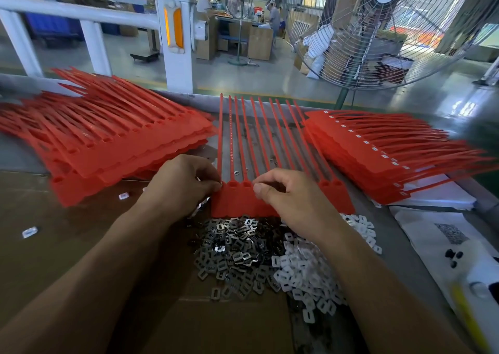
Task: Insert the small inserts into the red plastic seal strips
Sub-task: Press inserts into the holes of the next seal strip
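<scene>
The left hand (pixel 186 180) has its fingers curled, and the fingertips pinch at the left top corner of the red strip sheet (pixel 243 199), where a small pale bit shows; I cannot tell for sure if it is an insert. The right hand (pixel 291 199) is curled too, with its thumb and finger pinched together over the heads of the strips, but what it holds is hidden. The sheet lies flat on the desk (pixel 21 153) between both hands, its thin red tails pointing away from the person.

Just below the hands sits a heap of little metal inserts (pixel 235 248), grey and shiny, and beside it on the right a heap of white inserts (pixel 299 270). A few loose ones lie on the brown cardboard (pixel 67 245) to the left.

A big stack of red strips (pixel 108 143) lies to the left, and another stack (pixel 378 153) to the right, with small white squares showing in its heads. A white paper (pixel 442 234) at the right has a blurry square code that cannot be read.

Behind the desk stand a white post (pixel 176 29) with an orange stripe and a large wire fan (pixel 378 29). People sit working far back.
</scene>
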Motion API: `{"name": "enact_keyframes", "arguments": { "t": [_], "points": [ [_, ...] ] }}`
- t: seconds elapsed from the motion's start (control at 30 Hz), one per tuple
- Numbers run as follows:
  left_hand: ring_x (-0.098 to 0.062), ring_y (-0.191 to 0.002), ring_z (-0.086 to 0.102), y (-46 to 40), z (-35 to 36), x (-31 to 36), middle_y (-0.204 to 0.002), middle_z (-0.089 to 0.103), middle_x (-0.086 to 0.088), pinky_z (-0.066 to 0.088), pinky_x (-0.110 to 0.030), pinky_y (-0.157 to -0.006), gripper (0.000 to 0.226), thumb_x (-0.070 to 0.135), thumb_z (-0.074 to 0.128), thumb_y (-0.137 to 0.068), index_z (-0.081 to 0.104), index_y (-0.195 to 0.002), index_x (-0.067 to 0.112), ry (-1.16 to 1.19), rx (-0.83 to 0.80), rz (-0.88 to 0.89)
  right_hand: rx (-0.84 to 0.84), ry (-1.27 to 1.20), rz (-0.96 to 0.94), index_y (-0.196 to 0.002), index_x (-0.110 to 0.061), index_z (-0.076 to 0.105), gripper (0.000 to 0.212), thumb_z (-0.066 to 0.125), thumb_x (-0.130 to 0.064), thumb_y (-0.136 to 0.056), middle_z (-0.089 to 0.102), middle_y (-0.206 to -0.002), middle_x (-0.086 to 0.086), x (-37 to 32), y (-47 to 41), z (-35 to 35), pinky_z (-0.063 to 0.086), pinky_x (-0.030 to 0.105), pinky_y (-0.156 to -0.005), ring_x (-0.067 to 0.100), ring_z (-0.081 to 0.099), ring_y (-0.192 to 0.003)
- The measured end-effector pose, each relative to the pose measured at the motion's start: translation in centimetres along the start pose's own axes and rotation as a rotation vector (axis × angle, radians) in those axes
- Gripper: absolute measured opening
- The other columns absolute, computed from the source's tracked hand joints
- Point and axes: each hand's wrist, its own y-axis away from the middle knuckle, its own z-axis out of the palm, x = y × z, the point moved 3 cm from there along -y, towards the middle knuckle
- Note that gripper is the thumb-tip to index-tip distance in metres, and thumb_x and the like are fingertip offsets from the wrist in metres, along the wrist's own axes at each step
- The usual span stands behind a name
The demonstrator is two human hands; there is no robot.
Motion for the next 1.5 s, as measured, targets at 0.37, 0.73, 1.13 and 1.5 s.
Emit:
{"name": "enact_keyframes", "arguments": {
  "t": [0.37, 0.73, 1.13, 1.5],
  "points": [
    [0.005, -0.074, 0.066, -0.3, 0.0, -0.7, -0.078, 0.073, 0.019, 0.053, -0.025, -0.074, 0.018, 0.017, 0.074, -0.089, 0.078, -0.083, 0.033, 0.061, 0.009, -0.015, -0.123, 0.109, -0.089, -0.101, -0.037, 0.077, 0.007, 0.072, -0.039, -0.095, 0.072, -0.102, -0.026, -0.4, 0.2, 0.2, 0.049, 0.023, -0.088, -0.011, 0.064, -0.098],
    [-0.004, -0.074, 0.067, -0.2, 0.1, -0.3, -0.079, 0.072, 0.010, 0.058, -0.035, -0.075, 0.010, 0.023, 0.077, -0.088, 0.074, -0.082, 0.031, 0.037, 0.044, -0.034, -0.284, 0.320, -0.195, -0.098, -0.034, 0.078, 0.017, 0.081, -0.045, -0.086, 0.063, -0.099, -0.016, -1.7, 0.8, 1.2, 0.049, 0.022, -0.082, -0.002, 0.060, -0.091],
    [0.003, -0.062, 0.066, -0.1, 0.1, -0.3, -0.073, 0.071, 0.013, 0.053, -0.019, -0.059, 0.007, 0.028, 0.073, -0.091, 0.073, -0.085, 0.030, 0.055, 0.107, -0.035, -0.290, 0.415, -0.271, -0.119, -0.034, 0.074, 0.025, 0.072, -0.041, -0.094, 0.062, -0.110, -0.013, -2.7, 1.2, 1.9, 0.047, 0.030, -0.095, 0.002, 0.058, -0.103],
    [0.002, -0.081, 0.063, -0.2, -0.1, 0.1, -0.084, 0.071, 0.016, 0.048, -0.023, -0.071, 0.006, 0.032, 0.070, -0.092, 0.075, -0.091, 0.028, 0.005, 0.162, -0.018, -0.269, 0.361, -0.283, -0.099, -0.031, 0.075, 0.015, 0.074, -0.044, -0.092, 0.062, -0.099, -0.017, -2.8, 1.4, 2.2, 0.050, 0.025, -0.085, -0.001, 0.059, -0.093]
  ]
}}
